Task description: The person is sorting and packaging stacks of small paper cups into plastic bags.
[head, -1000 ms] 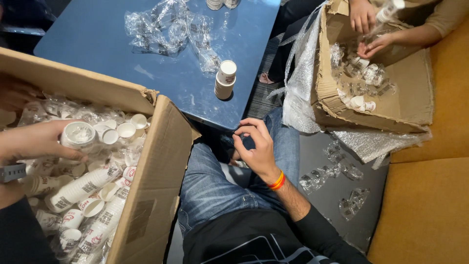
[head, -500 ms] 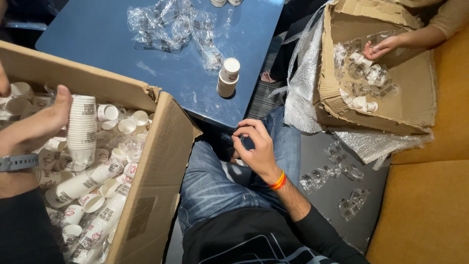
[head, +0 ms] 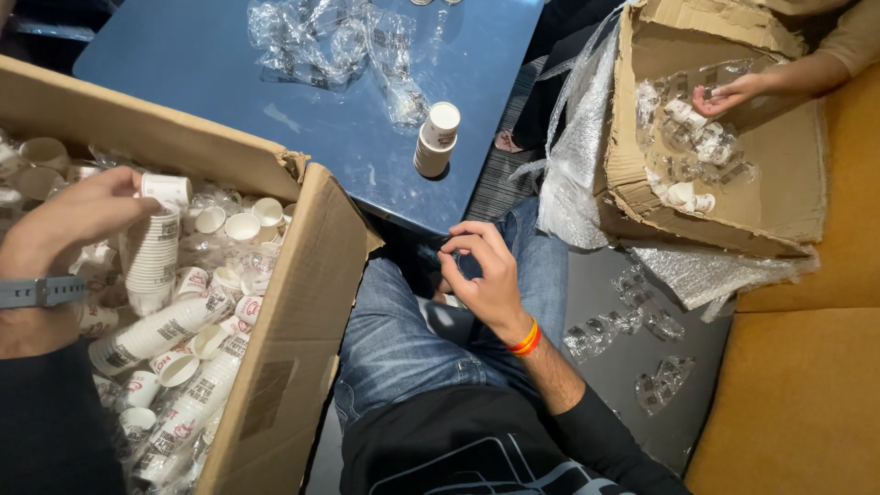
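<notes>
The left hand [head: 78, 215] has its grip closed around the top of a tall stack of small white paper cups [head: 151, 257], held upright over the big cardboard box [head: 284, 321], so the nested cups stay together instead of spilling back among the loose ones. Below and around that grip the box is full of more white cups with red and dark printed marks, some in clear plastic sleeves. The right hand [head: 486, 275] rests over the lap, fingers curled toward the thumb; whether it pinches anything I cannot tell. Beyond it, on the blue bench [head: 183, 64], a short stack of cups [head: 435, 139] stands alone, with crumpled clear wrappers [head: 330, 41] farther off. To the right, another person's hand [head: 729, 92] reaches into a second, torn cardboard box [head: 788, 183] holding a few cups and wrap.
</notes>
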